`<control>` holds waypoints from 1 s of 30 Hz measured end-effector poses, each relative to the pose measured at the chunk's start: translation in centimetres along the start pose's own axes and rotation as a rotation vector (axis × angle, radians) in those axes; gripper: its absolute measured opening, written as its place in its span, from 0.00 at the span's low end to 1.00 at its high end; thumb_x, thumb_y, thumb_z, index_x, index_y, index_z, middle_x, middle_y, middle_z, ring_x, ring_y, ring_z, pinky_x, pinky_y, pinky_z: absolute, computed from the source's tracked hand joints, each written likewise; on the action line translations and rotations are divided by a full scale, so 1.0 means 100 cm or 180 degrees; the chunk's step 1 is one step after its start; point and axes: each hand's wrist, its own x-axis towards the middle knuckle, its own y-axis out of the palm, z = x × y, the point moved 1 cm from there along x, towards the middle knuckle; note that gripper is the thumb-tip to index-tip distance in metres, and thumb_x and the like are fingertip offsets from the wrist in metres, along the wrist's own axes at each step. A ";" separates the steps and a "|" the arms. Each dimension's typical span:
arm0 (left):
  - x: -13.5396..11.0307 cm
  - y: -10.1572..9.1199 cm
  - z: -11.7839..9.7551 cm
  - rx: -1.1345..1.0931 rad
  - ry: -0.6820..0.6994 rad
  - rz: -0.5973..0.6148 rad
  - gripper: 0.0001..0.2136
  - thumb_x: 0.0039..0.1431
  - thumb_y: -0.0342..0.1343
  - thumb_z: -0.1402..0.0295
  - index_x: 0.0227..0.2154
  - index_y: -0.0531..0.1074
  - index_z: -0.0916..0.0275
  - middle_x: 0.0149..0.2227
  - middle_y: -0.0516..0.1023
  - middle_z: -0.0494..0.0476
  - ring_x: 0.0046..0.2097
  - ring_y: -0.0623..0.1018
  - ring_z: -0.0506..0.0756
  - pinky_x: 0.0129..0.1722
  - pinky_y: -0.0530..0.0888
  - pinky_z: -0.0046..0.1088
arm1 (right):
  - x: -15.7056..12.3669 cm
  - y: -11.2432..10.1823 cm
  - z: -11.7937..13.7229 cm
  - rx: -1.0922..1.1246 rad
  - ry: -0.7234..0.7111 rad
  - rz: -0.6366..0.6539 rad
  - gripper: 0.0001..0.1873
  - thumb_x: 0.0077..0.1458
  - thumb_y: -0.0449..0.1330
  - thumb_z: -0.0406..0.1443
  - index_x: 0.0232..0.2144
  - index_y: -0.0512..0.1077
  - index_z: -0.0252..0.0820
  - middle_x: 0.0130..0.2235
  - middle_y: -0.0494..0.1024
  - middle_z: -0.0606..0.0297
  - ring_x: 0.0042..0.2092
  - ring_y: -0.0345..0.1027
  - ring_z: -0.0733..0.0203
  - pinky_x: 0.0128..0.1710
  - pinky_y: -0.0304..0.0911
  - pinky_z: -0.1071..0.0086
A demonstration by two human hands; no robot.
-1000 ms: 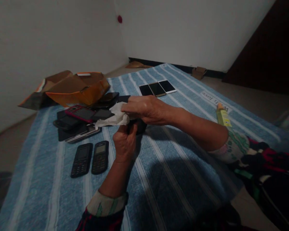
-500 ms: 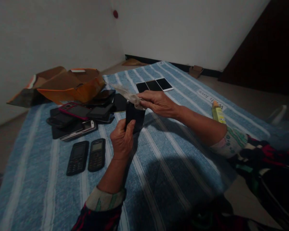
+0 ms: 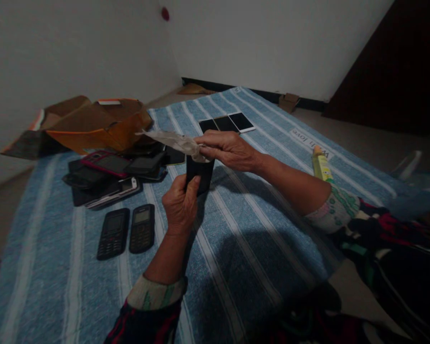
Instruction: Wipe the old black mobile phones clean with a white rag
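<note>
My left hand (image 3: 181, 203) grips a dark mobile phone (image 3: 200, 176) by its lower left edge, thumb across its face. Against the phone's top edge, my right hand (image 3: 229, 150) pinches a crumpled whitish cloth or tissue (image 3: 179, 142), whose loose end trails to the left. Which side of the phone faces me, I cannot tell. Two keypad phones, one larger (image 3: 113, 234) and one smaller (image 3: 142, 228), lie side by side left of my left hand. Beyond my right hand, several touchscreen phones (image 3: 241, 122) lie in a row.
A heap of phones (image 3: 109, 174) lies at the left, in front of an open brown and orange cardboard box (image 3: 93, 126). A bottle of yellowish liquid (image 3: 321, 164) lies near my right forearm. The blue striped cloth (image 3: 236, 267) covers the table.
The cloth has shifted a little along the phone's top edge, and its loose end now stretches further left. Both hands keep their hold. The view has moved slightly.
</note>
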 end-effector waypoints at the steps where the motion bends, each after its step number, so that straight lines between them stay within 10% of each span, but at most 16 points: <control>1: 0.000 0.000 -0.001 -0.0001 -0.0002 0.0004 0.11 0.59 0.54 0.59 0.31 0.74 0.61 0.23 0.70 0.46 0.27 0.71 0.50 0.28 0.67 0.23 | -0.002 -0.002 -0.002 0.0137 0.0021 -0.0003 0.22 0.68 0.46 0.46 0.48 0.72 0.38 0.40 0.73 0.63 0.43 0.66 0.64 0.45 0.62 0.69; 20: 0.001 0.003 0.008 -0.0228 -0.0245 -0.0122 0.09 0.57 0.55 0.59 0.32 0.75 0.59 0.32 0.80 0.52 0.36 0.78 0.56 0.39 0.73 0.32 | 0.013 0.016 0.026 -0.0977 -0.0584 0.0233 0.14 0.67 0.46 0.35 0.41 0.70 0.38 0.32 0.66 0.64 0.36 0.59 0.59 0.39 0.58 0.66; 30: -0.005 0.004 0.003 -0.0349 -0.0175 0.0049 0.11 0.60 0.53 0.59 0.32 0.76 0.61 0.25 0.74 0.47 0.29 0.73 0.51 0.32 0.70 0.25 | -0.005 0.026 0.017 0.1175 0.0356 -0.0958 0.16 0.62 0.55 0.46 0.38 0.78 0.43 0.33 0.74 0.65 0.38 0.67 0.62 0.40 0.62 0.69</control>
